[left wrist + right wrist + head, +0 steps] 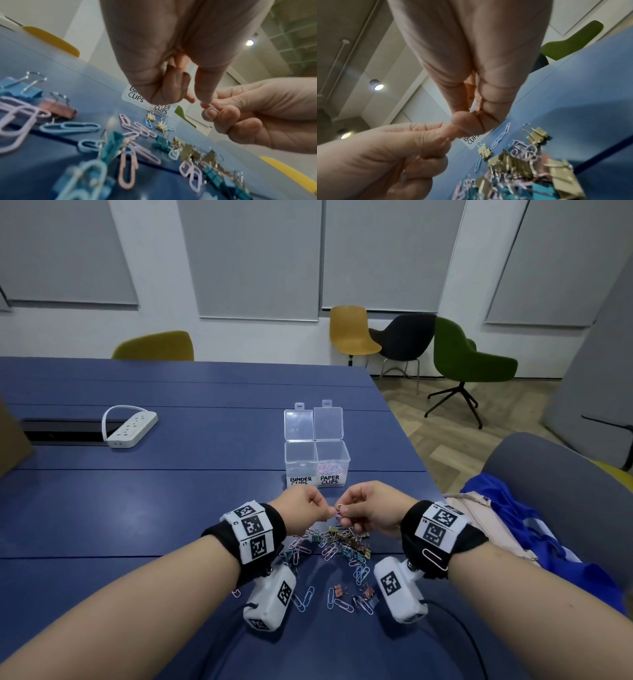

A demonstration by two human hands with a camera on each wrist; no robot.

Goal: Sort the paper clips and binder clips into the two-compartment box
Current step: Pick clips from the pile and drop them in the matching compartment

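Above the pile of pastel paper clips and small binder clips (pixel 337 546) my two hands meet fingertip to fingertip. My right hand (pixel 343 513) pinches a small lilac clip (pixel 338 514) with a wire loop sticking up; the same lilac clip (pixel 212 107) shows in the left wrist view. My left hand (pixel 327 510) pinches its other side. Whether it is a paper clip or a binder clip I cannot tell. Beyond the hands stands the clear two-compartment box (pixel 345 455), lids open. Its right side, labelled PAPER CLIPS (pixel 330 479), holds several clips. The left side, labelled BINDER CLIPS (pixel 300 481), looks empty.
A white power strip (pixel 132 429) lies far left on the blue table (pixel 171 508). The table's right edge runs just past the box. A beige bag (pixel 479 518) and blue cloth (pixel 548 546) lie on a chair at my right. A pink paper clip (pixel 435 559) clings to my right wristband.
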